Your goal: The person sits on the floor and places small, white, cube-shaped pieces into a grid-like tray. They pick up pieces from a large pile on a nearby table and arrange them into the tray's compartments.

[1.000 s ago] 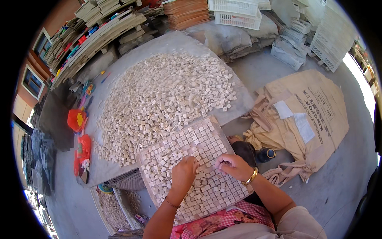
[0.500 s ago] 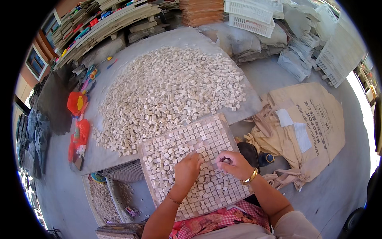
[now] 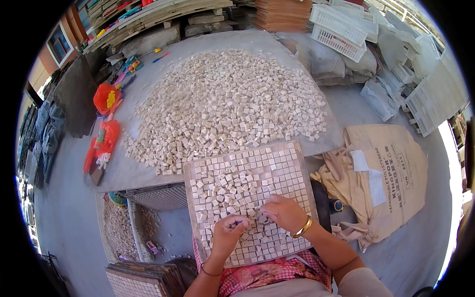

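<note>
Tabletop (image 3: 115, 173) heaped with small cubes (image 3: 227, 104), cube-covered tray (image 3: 309, 195), left hand (image 3: 226, 235) and right hand (image 3: 288, 214) over it, fingers (image 3: 242, 226) narrow, hold unclear.

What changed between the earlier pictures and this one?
The left hand has come down the board toward its near edge, and the right hand has moved left, nearer it. Any grip change is unclear. The tile pile stays on the table.
</note>
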`<state>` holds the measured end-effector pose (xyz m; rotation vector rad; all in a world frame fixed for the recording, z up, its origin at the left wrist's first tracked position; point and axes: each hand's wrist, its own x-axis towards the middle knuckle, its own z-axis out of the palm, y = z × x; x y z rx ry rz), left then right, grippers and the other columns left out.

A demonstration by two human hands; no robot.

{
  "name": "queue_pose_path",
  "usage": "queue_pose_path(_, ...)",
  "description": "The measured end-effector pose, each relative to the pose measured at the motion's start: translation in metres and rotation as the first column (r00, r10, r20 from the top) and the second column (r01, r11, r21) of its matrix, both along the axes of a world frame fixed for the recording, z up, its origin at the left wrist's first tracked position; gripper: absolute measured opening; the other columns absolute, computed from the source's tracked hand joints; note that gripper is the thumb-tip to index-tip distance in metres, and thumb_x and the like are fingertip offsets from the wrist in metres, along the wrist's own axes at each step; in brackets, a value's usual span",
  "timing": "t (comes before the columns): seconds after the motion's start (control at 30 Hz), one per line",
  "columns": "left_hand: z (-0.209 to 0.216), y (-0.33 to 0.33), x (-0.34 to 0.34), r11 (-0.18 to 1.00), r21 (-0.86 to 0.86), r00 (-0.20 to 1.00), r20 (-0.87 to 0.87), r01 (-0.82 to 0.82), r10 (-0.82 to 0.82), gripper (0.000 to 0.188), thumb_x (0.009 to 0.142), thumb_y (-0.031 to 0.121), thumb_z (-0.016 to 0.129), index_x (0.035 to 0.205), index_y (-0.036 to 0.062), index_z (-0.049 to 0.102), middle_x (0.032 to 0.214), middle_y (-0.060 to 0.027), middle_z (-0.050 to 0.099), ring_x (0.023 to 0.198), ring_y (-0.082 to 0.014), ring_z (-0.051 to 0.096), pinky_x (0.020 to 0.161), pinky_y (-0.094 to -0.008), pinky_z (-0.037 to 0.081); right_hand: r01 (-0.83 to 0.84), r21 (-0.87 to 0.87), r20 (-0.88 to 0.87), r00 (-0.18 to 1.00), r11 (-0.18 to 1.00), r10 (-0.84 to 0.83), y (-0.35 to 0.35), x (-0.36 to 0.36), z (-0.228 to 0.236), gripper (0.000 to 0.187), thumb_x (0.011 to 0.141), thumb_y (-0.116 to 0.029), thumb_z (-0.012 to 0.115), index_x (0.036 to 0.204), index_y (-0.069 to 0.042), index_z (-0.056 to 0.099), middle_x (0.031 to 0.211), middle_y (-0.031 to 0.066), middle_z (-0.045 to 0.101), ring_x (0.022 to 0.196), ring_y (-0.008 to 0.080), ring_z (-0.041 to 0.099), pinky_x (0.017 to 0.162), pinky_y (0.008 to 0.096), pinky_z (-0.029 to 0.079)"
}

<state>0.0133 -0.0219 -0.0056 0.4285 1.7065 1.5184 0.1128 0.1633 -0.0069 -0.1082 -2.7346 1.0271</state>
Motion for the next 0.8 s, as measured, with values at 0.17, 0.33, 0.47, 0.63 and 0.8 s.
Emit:
queue_pose_path(0.17,0.005,0.023,0.008,0.975,-0.19,0.524,-0.822,0.116,-0.223,0.017,0.077,0.007,0.063,0.094,0.0056,0.064,0.072,-0.0085,0.057,0.059,-0.0242,0.056,0.05,-0.0344,0.044,0.01,0.119,0.003,1.0,0.993,-0.01,0.005,0.001,0.01,0.011,0.078,-0.01,0.062,0.088,-0.007,0.064,0.083,0.0071,0.059,0.073,0.0254,0.058,0.064,0.034,0.048)
queue_pose_path(0.33,0.001,0.032,0.012,0.944,-0.315,0.405,-0.853,0.101,-0.328,0.019,0.079,0.009,0.058,0.098,0.0083,0.06,0.073,-0.0092,0.052,0.063,-0.0286,0.058,0.053,-0.0388,0.047,0.194,-0.035,-0.05,0.979,0.98,-0.195,0.02,0.024,0.021,0.012,0.076,-0.011,0.064,0.088,-0.007,0.066,0.077,0.0082,0.059,0.07,0.0261,0.057,0.063,0.0342,0.047)
queue_pose_path(0.47,-0.007,0.036,0.012,0.93,-0.363,0.463,-0.816,0.058,-0.347,0.017,0.077,0.012,0.061,0.093,0.0075,0.059,0.079,-0.0108,0.056,0.065,-0.0292,0.059,0.055,-0.0378,0.048,0.184,-0.031,0.01,0.983,0.982,-0.184,0.021,0.038,0.019,0.015,0.075,-0.012,0.066,0.088,-0.006,0.063,0.077,0.0094,0.058,0.069,0.0279,0.057,0.062,0.035,0.046)
queue_pose_path(0.63,0.008,0.028,-0.003,0.979,-0.164,0.845,-0.501,0.12,-0.187,0.015,0.078,0.014,0.061,0.088,0.0034,0.057,0.079,-0.0068,0.058,0.064,-0.0193,0.057,0.057,-0.0297,0.047,0.201,0.083,0.031,0.979,0.976,-0.204,0.004,0.033,-0.002,0.022,0.074,-0.014,0.067,0.093,-0.006,0.059,0.079,0.0114,0.057,0.073,0.0297,0.058,0.065,0.0364,0.047)
queue_pose_path(0.8,0.014,0.004,-0.007,0.979,0.196,0.822,0.566,-0.061,-0.062,0.01,0.084,0.009,0.055,0.092,0.0025,0.056,0.082,-0.0034,0.057,0.059,-0.0075,0.044,0.049,-0.0223,0.035,0.184,-0.102,0.167,0.972,0.978,-0.166,0.013,0.029,0.001,0.019,0.078,-0.014,0.064,0.094,-0.005,0.059,0.089,0.0103,0.06,0.078,0.0252,0.06,0.067,0.0325,0.048)
